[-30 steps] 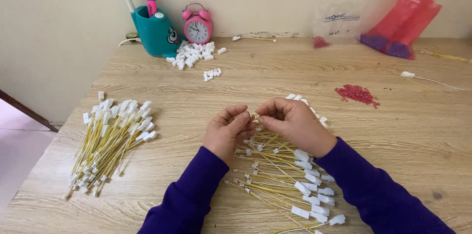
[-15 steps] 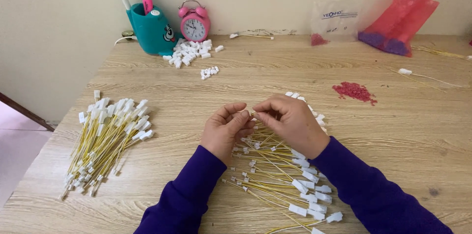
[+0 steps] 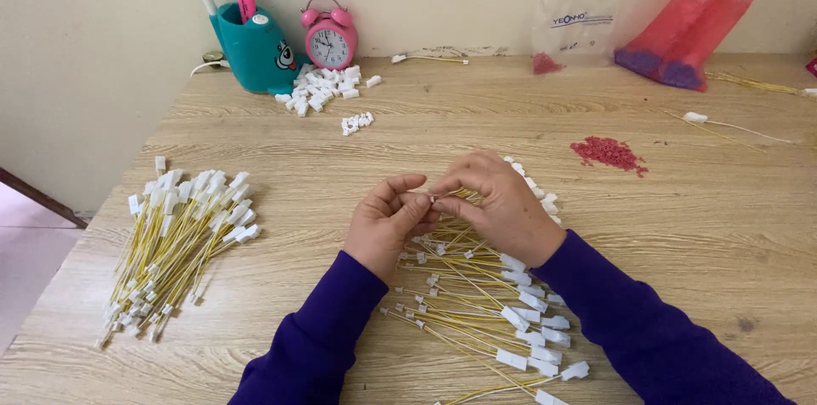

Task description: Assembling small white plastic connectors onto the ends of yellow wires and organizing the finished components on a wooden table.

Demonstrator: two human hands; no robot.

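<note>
Yellow thin wire [image 3: 455,195] with a small white plastic connector [image 3: 432,198] at its tip sits pinched between my left hand [image 3: 387,222] and my right hand [image 3: 502,205], at the frame's centre above the light wooden bench [image 3: 425,128]. Both grips are narrow, closed on the piece. Its long axis runs roughly left to right, connector end pointing left. A loose pile of yellow wires with white connectors [image 3: 485,303] lies beneath my wrists; a tidier bundle of finished yellow wires [image 3: 174,239] rests at left.
</note>
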